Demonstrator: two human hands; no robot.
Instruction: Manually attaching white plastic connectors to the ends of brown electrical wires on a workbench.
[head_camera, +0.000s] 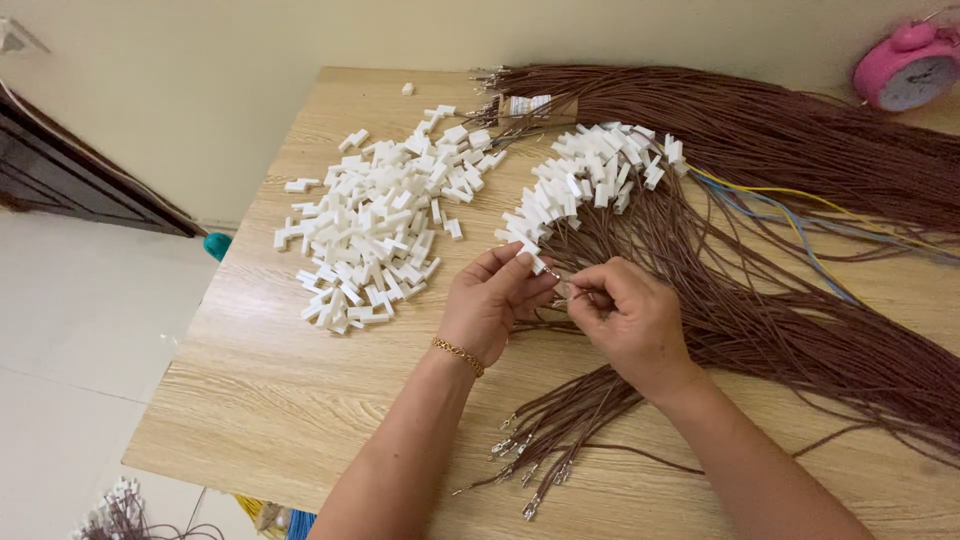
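At a light wooden table (300, 400), your left hand (492, 300) pinches a small white plastic connector (537, 263) between thumb and fingertips, held just above the tabletop near its middle. Your right hand (630, 320) meets it there, fingers pressed together on the end of a thin brown wire (562, 296) that reaches toward the connector; whether its metal tip has entered the housing is too small to tell.

The connector looks light, hard and smooth, likely to slip or twist if you hold it by a corner, so its flat sides seem the surest place to grip. The wire appears soft and limp along its length, and only near the metal end would it likely steer well; that tip looks thin enough to bend under a careless push.

A loose heap of white connectors (375, 230) lies to the left of your hands, with a second cluster already on wires (590, 180) just beyond your fingers. Brown wire bundles (800, 330) sweep across the right half of the table, their bare terminals (520, 455) fanning out near the front edge beneath your wrists. Bare room is on the left and front-left, up to the table's edge. A pink alarm clock (908, 65) stands at the far right corner, well apart.
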